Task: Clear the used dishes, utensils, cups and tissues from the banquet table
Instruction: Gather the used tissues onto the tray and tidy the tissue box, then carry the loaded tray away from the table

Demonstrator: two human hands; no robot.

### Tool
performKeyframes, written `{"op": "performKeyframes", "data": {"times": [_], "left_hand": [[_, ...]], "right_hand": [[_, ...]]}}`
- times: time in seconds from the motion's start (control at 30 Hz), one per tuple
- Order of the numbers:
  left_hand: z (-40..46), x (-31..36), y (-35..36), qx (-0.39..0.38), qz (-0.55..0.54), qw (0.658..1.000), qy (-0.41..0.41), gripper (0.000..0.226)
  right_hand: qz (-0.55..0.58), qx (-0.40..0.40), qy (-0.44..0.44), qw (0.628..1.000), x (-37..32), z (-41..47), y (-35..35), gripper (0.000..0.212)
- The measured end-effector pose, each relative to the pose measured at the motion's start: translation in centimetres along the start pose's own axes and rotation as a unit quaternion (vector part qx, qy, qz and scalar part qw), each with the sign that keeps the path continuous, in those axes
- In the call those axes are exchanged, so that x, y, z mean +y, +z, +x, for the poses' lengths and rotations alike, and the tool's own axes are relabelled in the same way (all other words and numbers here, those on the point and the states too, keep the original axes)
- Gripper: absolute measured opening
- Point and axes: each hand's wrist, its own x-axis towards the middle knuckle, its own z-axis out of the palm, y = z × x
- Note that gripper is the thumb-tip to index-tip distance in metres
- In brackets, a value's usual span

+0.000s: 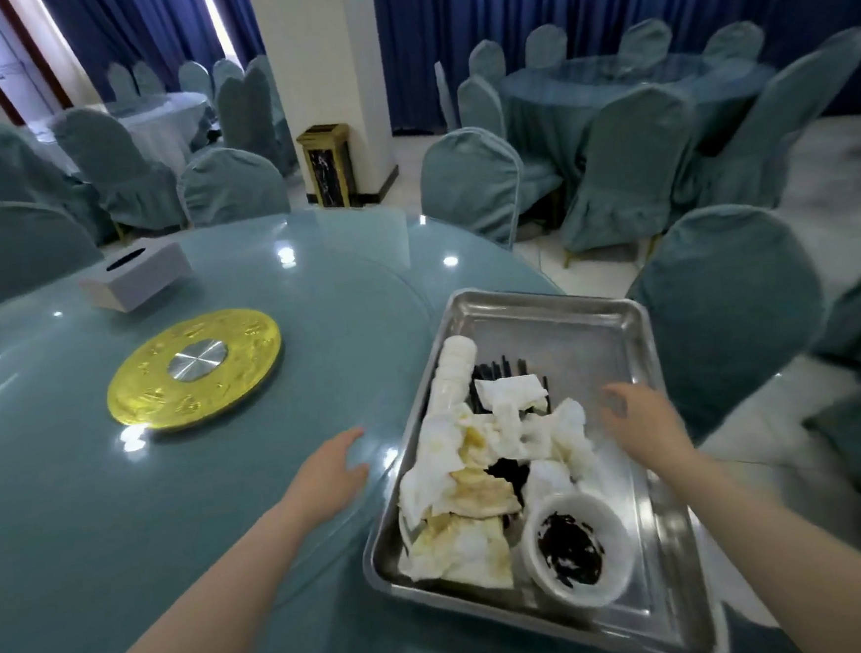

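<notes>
On round glass banquet table, steel tray with used tissues, stacked cups, bowl. Left hand beside tray, right hand above it, both relaxed, holding nothing.

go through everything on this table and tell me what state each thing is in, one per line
metal tray: on the table edge, loaded
tissues: crumpled, stained, piled in the tray
stacked cups: lying on their side in the tray
white bowl: upright, dark residue inside
tissue box: on the table
left hand: open
right hand: open, above the tray
</notes>
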Motion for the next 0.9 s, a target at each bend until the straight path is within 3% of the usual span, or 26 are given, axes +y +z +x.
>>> {"op": "performKeyframes", "data": {"times": [0.13, 0.23, 0.3, 0.57, 0.9], "left_hand": [[3.5, 2.6, 2.5, -0.035, 0.000, 0.999, 0.001, 0.055], [5.6, 3.6, 3.9, -0.075, -0.023, 0.997, -0.025, 0.055], [6.8, 3.9, 4.5, -0.104, -0.063, 0.991, -0.048, 0.056], [8.3, 4.0, 6.9, -0.086, -0.196, 0.971, -0.111, 0.049], [5.8, 5.9, 7.7, -0.010, -0.378, 0.904, -0.202, 0.028]], "right_hand": [[-0.078, -0.079, 0.104, 0.988, 6.7, -1.2, -0.5, 0.061], [0.002, -0.164, 0.110, 0.980, 9.1, -2.1, 0.3, 0.075], [0.065, -0.178, 0.115, 0.975, 9.6, -2.3, 1.2, 0.077], [0.165, -0.110, 0.173, 0.965, 10.6, -1.9, 3.7, 0.070], [0.227, -0.032, 0.147, 0.962, 11.6, -4.2, 2.1, 0.080]]}}
